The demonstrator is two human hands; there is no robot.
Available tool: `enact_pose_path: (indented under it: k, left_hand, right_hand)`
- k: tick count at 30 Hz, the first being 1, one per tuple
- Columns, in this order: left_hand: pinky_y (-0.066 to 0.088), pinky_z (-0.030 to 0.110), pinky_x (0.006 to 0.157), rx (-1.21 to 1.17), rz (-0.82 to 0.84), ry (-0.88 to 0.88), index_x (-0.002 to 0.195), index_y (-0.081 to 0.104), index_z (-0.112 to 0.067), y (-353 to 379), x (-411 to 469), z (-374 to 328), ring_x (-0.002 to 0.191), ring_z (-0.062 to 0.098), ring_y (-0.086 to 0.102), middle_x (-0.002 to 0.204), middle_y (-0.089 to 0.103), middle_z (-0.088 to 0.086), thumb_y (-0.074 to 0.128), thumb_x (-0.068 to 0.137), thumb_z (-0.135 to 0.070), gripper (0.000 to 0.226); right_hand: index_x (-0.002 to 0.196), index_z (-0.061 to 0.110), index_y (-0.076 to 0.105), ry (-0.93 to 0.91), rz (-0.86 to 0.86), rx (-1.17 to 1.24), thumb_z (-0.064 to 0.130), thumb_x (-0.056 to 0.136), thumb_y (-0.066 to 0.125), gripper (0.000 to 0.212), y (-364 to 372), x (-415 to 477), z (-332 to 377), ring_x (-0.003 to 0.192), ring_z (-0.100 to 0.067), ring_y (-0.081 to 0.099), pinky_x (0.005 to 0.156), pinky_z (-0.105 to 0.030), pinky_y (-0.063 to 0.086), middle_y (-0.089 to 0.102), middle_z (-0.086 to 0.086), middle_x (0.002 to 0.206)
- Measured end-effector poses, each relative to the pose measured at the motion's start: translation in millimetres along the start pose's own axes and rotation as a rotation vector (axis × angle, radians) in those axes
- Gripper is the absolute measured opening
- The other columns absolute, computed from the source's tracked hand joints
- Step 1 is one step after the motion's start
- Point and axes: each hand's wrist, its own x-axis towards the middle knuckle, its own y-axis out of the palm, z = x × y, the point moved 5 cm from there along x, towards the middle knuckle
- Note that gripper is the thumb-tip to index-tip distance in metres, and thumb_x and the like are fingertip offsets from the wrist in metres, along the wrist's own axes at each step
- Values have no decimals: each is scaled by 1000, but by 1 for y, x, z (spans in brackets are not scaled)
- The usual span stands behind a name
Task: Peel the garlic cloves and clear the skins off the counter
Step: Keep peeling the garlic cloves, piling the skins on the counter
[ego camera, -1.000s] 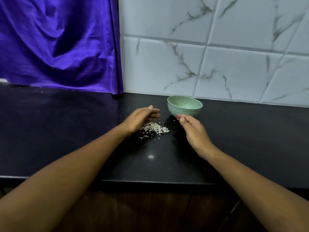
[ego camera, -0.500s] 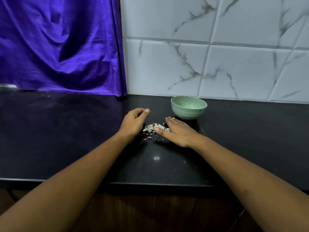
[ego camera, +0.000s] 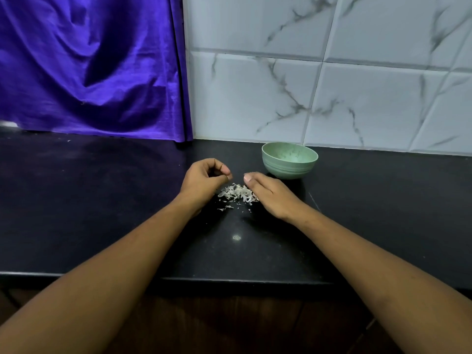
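A: Where are the skins (ego camera: 237, 194)?

B: Heaped on the counter (ego camera: 102, 200), between the two hands, a few flakes scattered at the pile's 6 o'clock.

A: The left hand (ego camera: 203, 181)?

B: At the pile's 9 o'clock, fingers curled in, thumb meeting fingertip; whether it pinches anything I cannot tell.

A: The right hand (ego camera: 270, 194)?

B: At 3 o'clock, flat, palm down, fingers together, its edge touching the pile; it grips nothing.

A: The bowl (ego camera: 290, 160)?

B: Upright at the pile's 1 o'clock, near the tiles (ego camera: 332, 85); cloth (ego camera: 89, 65) hangs at 10 o'clock.

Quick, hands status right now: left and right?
Left hand: curled loosely, whether it holds anything cannot be told.
Right hand: open, flat against the garlic skins, holding nothing.
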Motion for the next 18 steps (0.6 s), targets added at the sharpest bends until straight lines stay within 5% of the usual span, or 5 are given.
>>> enact_pose_path:
  k: [5,8,11,15,18]
  left_hand:
    - [52,19,74,72,61,91,96,76,-18,5,-2,-10,77,5,69,83,77,3,63,97,-5,19]
    - [46,21,56,184,43,151,84,77,-18,6,-6,-15,55,3,57,69,74,2,79,90,-26,9]
    - [48,29,57,281,8,203,74,72,-18,5,-8,-17,55,9,56,65,70,2,79,89,-39,27]
    - [60,35,78,315,75,244,95,79,-23,8,-11,-20,79,9,73,85,77,-7,65,96,-11,18]
    - [56,39,64,337,101,274,77,75,-24,9,-13,-24,63,17,66,73,72,-4,58,80,-8,23]
  right_hand:
    - [109,19,76,-186,-254,-80,12,98,59,21,-11,-1,6,87,-8,72,84,-39,58,76,8,93]
    - [94,23,76,-204,-313,-107,22,91,74,4,-13,-6,8,71,-5,68,71,-38,57,74,11,79]
    - [75,20,66,-198,-382,-113,38,90,75,25,-17,-8,9,54,-8,57,55,-35,49,63,8,59]
    - [86,18,69,-270,-375,-181,30,100,59,21,-15,-8,14,70,-14,59,67,-40,50,65,4,76]
    - [89,20,69,-278,-371,-173,3,87,57,21,-17,-8,14,76,-8,58,72,-36,51,65,9,85]
